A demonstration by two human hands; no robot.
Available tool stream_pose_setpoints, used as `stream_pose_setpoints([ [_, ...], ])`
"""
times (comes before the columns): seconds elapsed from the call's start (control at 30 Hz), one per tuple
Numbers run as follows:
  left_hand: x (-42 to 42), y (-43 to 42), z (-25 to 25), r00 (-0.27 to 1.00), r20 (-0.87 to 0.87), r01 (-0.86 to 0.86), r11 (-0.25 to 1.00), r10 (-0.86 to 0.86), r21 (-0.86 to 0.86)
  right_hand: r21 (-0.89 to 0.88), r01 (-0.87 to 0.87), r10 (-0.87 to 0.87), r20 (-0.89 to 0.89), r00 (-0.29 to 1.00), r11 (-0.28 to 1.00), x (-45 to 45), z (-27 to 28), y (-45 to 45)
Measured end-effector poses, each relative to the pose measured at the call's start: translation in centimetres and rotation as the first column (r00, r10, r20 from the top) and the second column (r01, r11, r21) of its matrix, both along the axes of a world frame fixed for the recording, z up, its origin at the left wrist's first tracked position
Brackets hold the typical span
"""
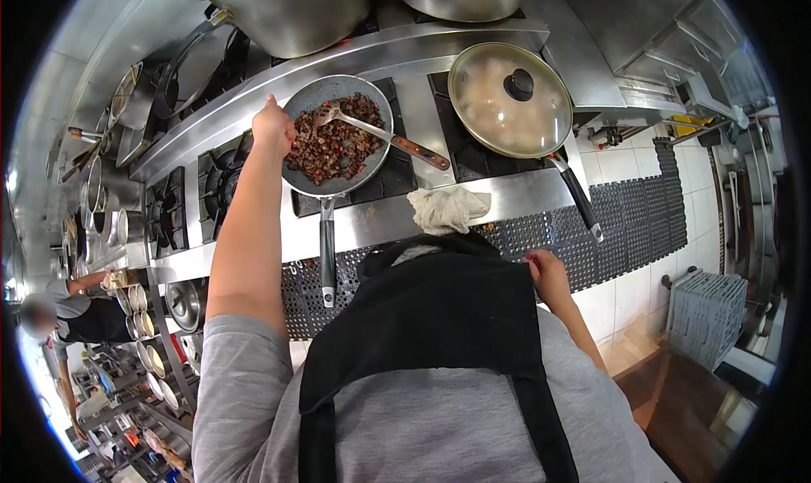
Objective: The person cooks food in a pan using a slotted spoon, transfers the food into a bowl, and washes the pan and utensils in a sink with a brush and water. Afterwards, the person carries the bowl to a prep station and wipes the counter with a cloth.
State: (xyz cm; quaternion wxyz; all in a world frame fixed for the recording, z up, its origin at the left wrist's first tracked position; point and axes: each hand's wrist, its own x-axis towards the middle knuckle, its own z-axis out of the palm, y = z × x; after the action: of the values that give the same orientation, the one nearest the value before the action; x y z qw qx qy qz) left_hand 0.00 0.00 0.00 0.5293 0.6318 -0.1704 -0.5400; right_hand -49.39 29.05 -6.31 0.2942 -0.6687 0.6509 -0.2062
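My left hand (272,128) is at the left rim of a grey frying pan (340,87), fingers curled and thumb up. Anything inside that hand is hidden. Browned chopped meat with small red bits (338,149) fills the pan's middle. A slotted turner (363,127) lies across it, its wooden handle over the right rim. The pan's black handle (328,259) points toward me, untouched. My right hand (549,276) is beside my apron, fingers loosely curled, with no object visible in it.
A glass-lidded pan (507,103) sits on the right burner, its handle (583,204) jutting past the stove edge. A crumpled cloth (448,209) lies on the front ledge. Large pots (287,14) stand behind. Another person (93,314) is at far left. A grey crate (708,314) stands right.
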Motion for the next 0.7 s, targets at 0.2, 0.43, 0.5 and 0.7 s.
stream_pose_setpoints([
  [0.2,-2.3,1.3,0.5,0.923,0.378,-0.086,0.996,0.073,0.018,-0.028,0.135,-0.135,-0.022,0.991,0.99,-3.1,-1.7,2.9],
  [0.43,-0.2,-1.4,6.6,0.702,0.659,-0.122,0.957,0.269,-0.261,0.053,0.261,-0.259,-0.034,0.965,0.964,-9.9,-4.2,7.4],
  [0.5,-1.7,-0.5,11.7,0.641,0.718,-0.035,0.945,0.272,-0.326,0.04,0.268,-0.264,-0.072,0.962,0.963,-12.7,-4.8,9.5],
  [0.7,1.1,-2.5,2.8,-0.124,0.95,0.142,0.953,0.287,-0.269,0.121,0.361,-0.339,-0.174,0.925,0.924,-24.5,-15.1,22.5],
])
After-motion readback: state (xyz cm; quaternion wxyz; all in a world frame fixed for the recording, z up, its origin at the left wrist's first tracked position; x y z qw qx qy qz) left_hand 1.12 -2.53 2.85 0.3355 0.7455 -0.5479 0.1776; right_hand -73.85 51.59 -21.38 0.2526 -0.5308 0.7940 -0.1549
